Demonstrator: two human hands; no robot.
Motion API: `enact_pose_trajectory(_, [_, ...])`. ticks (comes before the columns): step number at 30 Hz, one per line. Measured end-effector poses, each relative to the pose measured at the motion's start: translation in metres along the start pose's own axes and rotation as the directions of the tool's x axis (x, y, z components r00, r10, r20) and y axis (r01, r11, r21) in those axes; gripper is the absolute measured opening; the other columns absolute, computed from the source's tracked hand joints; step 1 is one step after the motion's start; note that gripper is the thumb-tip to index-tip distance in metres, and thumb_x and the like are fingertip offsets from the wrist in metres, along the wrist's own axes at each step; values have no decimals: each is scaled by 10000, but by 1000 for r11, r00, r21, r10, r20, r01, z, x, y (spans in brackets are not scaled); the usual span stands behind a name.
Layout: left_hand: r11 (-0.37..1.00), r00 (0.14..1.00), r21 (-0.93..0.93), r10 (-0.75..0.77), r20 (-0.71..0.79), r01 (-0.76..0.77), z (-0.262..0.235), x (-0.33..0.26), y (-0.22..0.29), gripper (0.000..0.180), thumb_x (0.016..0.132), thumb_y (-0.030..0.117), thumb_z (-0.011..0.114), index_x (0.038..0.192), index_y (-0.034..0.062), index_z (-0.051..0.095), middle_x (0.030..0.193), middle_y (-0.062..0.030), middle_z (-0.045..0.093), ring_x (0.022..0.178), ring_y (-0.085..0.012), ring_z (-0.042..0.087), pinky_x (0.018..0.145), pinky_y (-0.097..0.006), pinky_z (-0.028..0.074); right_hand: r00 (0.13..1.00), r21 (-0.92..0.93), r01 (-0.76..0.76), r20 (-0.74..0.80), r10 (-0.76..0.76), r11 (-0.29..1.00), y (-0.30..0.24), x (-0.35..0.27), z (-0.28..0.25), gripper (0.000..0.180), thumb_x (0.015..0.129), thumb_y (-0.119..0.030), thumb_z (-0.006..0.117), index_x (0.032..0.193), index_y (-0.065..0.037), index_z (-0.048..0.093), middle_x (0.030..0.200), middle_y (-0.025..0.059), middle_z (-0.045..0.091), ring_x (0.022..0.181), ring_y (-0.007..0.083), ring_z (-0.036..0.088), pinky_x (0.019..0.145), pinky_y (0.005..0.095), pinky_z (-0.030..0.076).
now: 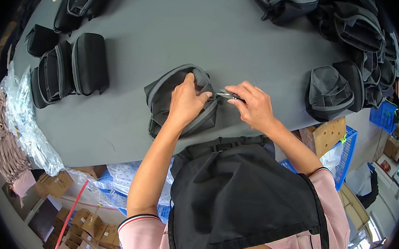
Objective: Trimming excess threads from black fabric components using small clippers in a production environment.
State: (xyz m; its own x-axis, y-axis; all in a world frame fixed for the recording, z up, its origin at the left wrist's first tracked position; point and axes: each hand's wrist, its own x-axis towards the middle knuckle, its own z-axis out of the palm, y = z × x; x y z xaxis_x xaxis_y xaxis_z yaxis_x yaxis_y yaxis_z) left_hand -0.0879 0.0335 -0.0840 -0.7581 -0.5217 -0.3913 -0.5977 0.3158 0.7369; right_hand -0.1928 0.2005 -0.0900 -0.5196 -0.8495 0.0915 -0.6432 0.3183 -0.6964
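A black fabric pouch (161, 101) with grey-trimmed edges stands with its mouth open on the grey table in front of me. My left hand (186, 100) reaches into that mouth and holds the pouch near its right side, the thumb by the right rim and a finger toward the far rim. Part of this grip is hidden inside. In my right hand (256, 104) is a small pair of thread snips (226, 95), gripped between thumb and fingers. Its metal blades point left, close to the pouch's right edge; whether they touch it I cannot tell.
Closed black pouches (89, 62) stand upright on the left of the grey table (165, 29). Several open ones (357, 25) are piled at the far right, another (329, 90) nearer. Clear plastic bags (30, 122) hang over the left edge. A blue crate (346, 153) sits below, right.
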Motion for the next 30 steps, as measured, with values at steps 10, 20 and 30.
enact_pose_trajectory(10, [993, 999, 121, -20, 37, 15, -1, 7, 2, 240, 722, 73, 622, 861, -70, 488, 699, -242, 607, 711, -394, 623, 690, -445, 484, 970, -220, 238, 11, -242, 946, -7, 7, -4, 250, 713, -111, 690, 957, -91, 635, 759, -1, 549, 588, 162, 534, 537, 296, 399])
enact_pose_trajectory(20, [995, 995, 71, -70, 67, 65, -6, 7, 3, 240, 709, 88, 642, 842, -66, 515, 712, -226, 616, 725, -371, 631, 708, -411, 494, 920, -374, 391, 189, -344, 841, -12, 17, -2, 269, 685, -89, 673, 952, -84, 642, 720, -5, 537, 565, 153, 519, 530, 287, 385])
enact_pose_trajectory(30, [998, 999, 49, -41, 33, 39, -7, 14, -1, 229, 694, 83, 648, 825, -67, 534, 715, -221, 618, 724, -358, 636, 702, -411, 495, 952, -371, 306, 94, -292, 877, -13, 6, -6, 279, 694, -106, 693, 968, -80, 648, 746, -7, 556, 545, 154, 524, 505, 278, 391])
